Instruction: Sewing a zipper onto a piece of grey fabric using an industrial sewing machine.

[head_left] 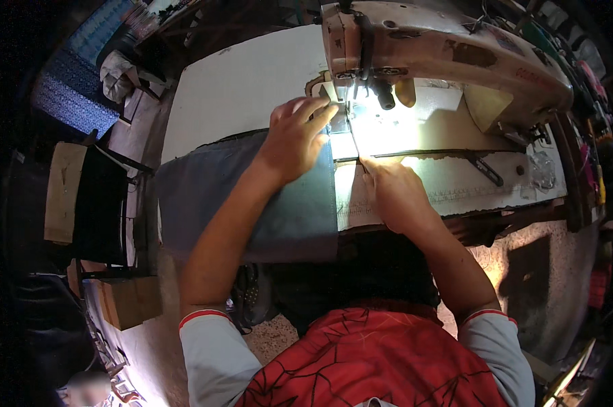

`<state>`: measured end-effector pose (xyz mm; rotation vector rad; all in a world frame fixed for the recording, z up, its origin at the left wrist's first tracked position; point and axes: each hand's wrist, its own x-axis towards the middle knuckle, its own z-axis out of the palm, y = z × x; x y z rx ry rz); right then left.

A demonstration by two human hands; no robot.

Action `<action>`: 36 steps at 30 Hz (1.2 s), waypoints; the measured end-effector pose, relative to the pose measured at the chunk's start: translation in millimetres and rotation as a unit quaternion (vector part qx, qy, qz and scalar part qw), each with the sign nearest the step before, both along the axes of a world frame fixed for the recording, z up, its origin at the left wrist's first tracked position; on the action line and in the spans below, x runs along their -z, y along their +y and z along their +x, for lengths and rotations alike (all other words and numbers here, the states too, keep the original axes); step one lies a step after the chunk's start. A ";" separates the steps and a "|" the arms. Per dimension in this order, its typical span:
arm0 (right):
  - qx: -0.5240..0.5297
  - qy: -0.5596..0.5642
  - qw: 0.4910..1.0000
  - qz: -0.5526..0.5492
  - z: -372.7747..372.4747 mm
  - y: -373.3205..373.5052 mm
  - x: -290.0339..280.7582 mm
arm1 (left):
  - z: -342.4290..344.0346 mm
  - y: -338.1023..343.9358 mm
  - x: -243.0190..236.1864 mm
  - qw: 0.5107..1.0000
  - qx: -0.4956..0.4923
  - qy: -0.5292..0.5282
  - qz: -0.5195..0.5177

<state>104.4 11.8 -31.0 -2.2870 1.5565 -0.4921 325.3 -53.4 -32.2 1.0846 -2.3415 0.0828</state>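
Observation:
A blue-grey cloth [272,210] lies over the left front of the sewing table and hangs past its near edge. On the cloth, close to its right edge, rests my left hand [291,139], fingers bent and apart beside the lit needle area. My right hand [396,190] is on the table's front part, just right of the cloth. Its thumb and forefinger pinch a thin dark strip [354,139] that runs up to the presser foot [349,108]. Bright lamp light washes out detail around the needle.
The worn sewing machine [449,51] spans the far right of the white table [242,74]. A black utility knife [486,171] and a clear plastic bag [542,169] lie at the right. Ruler marks line the front edge. A cardboard box [130,302] stands on the floor at left.

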 end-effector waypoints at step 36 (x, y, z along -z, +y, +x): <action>0.045 -0.099 0.994 0.013 -2.6 -42.6 12.4 | -32.2 -10.0 11.5 0.982 -0.105 0.007 0.157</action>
